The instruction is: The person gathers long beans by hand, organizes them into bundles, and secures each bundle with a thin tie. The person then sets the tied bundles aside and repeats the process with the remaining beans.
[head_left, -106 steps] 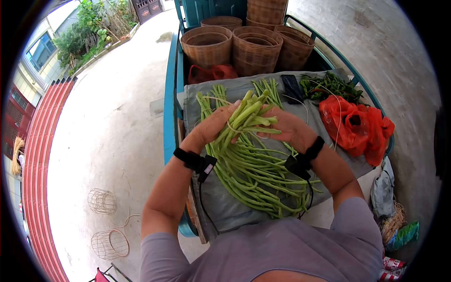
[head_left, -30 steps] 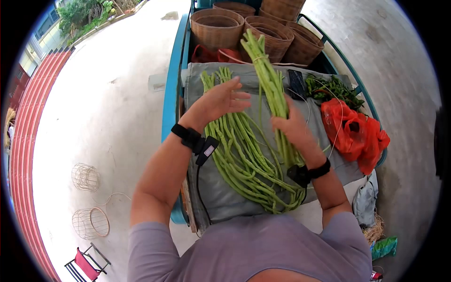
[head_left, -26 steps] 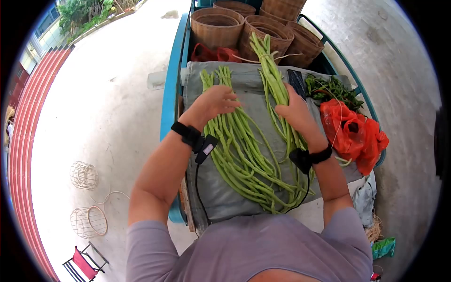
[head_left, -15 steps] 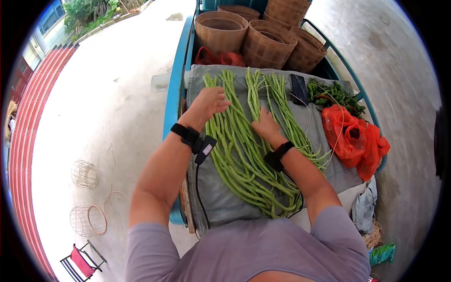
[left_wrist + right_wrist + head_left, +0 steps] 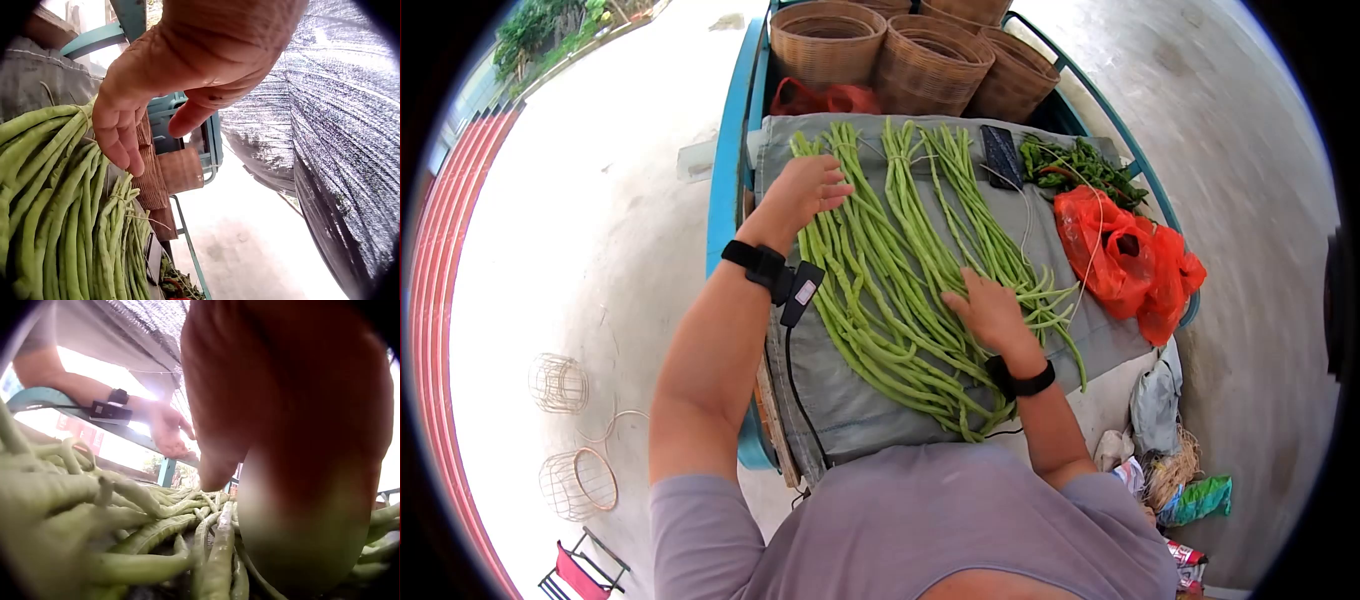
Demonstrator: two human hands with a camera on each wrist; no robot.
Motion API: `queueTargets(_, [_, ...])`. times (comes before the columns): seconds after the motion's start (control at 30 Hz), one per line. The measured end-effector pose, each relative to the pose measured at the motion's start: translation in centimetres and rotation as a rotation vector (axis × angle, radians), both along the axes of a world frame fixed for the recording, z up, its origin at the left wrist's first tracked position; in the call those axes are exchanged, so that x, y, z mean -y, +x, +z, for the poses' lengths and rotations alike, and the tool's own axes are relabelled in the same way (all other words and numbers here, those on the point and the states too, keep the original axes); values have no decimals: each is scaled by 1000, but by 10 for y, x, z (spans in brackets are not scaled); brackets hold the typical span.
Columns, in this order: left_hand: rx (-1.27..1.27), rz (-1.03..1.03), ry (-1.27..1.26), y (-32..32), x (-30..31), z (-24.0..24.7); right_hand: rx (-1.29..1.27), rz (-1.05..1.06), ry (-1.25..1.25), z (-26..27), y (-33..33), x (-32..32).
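Observation:
Several bundles of long green yardlong beans (image 5: 880, 270) lie side by side on a grey cloth (image 5: 860, 405), their tied ends pointing away from me. Over the upper ends of the leftmost beans hovers my left hand (image 5: 805, 190), fingers loosely bent with nothing in them; the left wrist view shows the thumb (image 5: 190, 119) apart from the fingers. My right hand (image 5: 992, 312) rests on the lower half of the bundle right of the middle, fingers extended along the beans. Up close in the right wrist view, bean pods (image 5: 215, 550) lie beneath that hand, which hides part of them.
Brown woven baskets (image 5: 825, 45) and a red bag (image 5: 825, 98) stand behind the cloth in the blue cart (image 5: 728, 190). A dark phone (image 5: 1001, 157), green leafy peppers (image 5: 1080, 165) and a red plastic bag (image 5: 1115, 255) lie right. Wire baskets (image 5: 578, 485) sit on the floor left.
Both hands held a bean bundle near its tie; the right hand then carried it right and laid it on the cloth. Since then it has moved down along the beans, while the left hand stays empty.

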State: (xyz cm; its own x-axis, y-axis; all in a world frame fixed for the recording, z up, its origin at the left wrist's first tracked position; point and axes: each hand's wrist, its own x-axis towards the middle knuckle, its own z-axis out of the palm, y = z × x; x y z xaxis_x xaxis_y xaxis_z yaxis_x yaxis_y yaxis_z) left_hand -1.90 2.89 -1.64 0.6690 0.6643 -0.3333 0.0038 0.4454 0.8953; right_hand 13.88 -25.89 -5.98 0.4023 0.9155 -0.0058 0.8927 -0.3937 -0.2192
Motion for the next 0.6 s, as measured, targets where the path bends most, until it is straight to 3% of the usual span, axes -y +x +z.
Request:
queueTargets(0.1, [-28, -37, 16, 3, -4, 0, -58, 17, 135, -11, -6, 1])
queueTargets(0.13, [-35, -52, 17, 3, -4, 1, -95, -22, 77, -10, -6, 3])
queueTargets(0.23, [-27, -63, 11, 4, -6, -1, 115, 13, 322, 9, -15, 20])
queueTargets(0.37, [-47, -72, 68, 5, -4, -4, -159, -57, 321, 46, -42, 60])
queueTargets(0.6, [20, -2, 46, 8, 12, 4, -413, -174, 419, 45, -26, 112])
